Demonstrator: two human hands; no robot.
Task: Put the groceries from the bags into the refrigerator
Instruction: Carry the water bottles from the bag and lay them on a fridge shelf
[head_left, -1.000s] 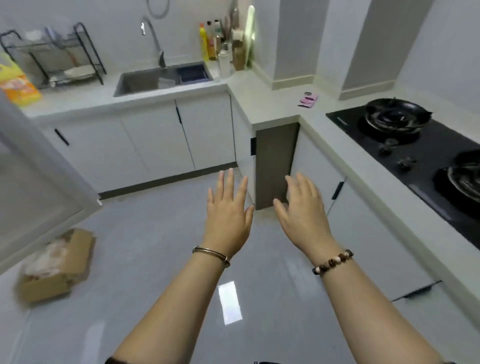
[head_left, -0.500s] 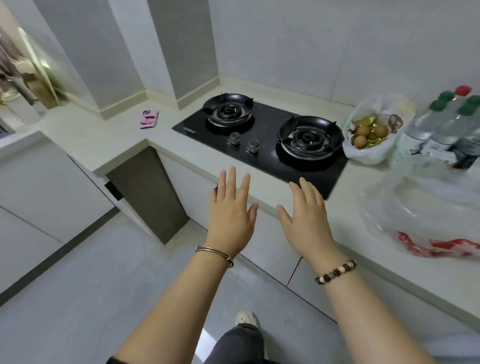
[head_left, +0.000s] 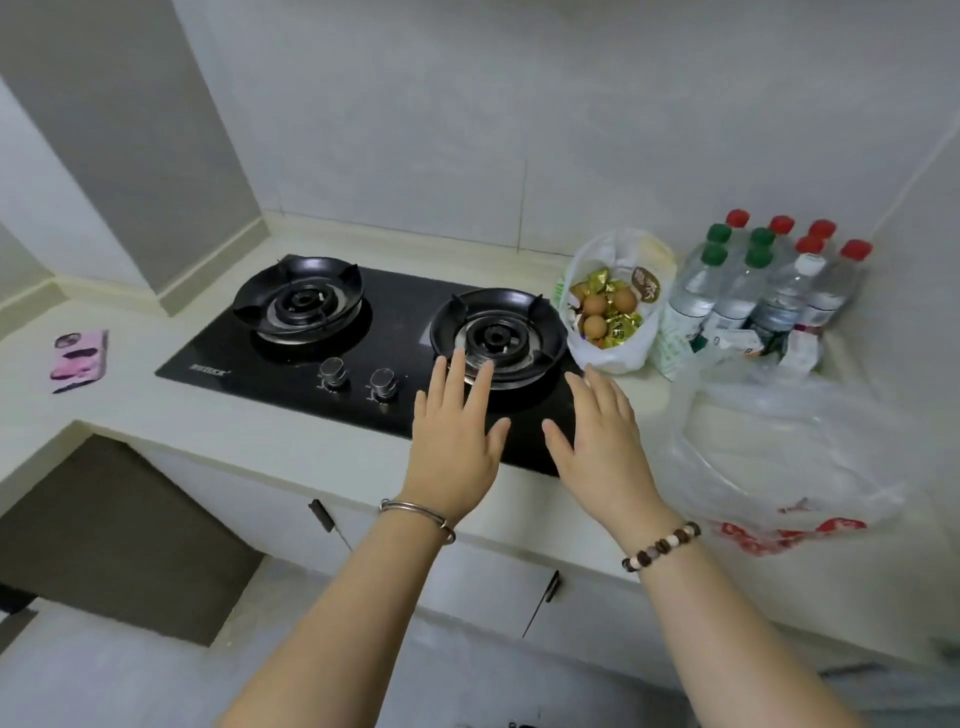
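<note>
At far left of the frame, on the pale counter (head_left: 234, 415): pink phone (head_left: 79, 360), flat, well apart from everything else. No part in the job. Risks only a knock from an elbow on a turn.

Left of centre: black stove (head_left: 395, 301), two burners, two knobs (head_left: 332, 370) near its front edge. No flame visible. Sits directly under the reach path, so invites a bag handle snagging a knob.

Centre: left hand (head_left: 454, 431), palm down over the stove just before the right burner (head_left: 496, 332), fingers (head_left: 457, 374) straight and slightly spread, holding nothing. Just right of it: right hand (head_left: 602, 441), likewise flat, fingers straight, gripping nothing, nearer the bags.

Right of centre, just beside the right burner: small white bag (head_left: 613, 353), mouth open, with brown rounds inside, eggs (head_left: 595, 305) by the look, among gold-wrapped sweets (head_left: 602, 278). Looks slack and soft-sided. Likely spills, or cracks an egg, if hoisted by one edge or squeezed. Probably wants both handles or a palm beneath.

Upper right, against the wall: water bottles (head_left: 753, 291) with green and red caps, small packets (head_left: 743, 340) in front. Heavy by the look. Could topple together if tugged from the middle.

Lower right: large clear bag (head_left: 779, 467) with red print, slumped on the counter near its front edge, contents not discernible. Could slide off if brushed by the right forearm.

Refrigerator out of view. Nothing lifted yet, so judged the very start of a fetch.
</note>
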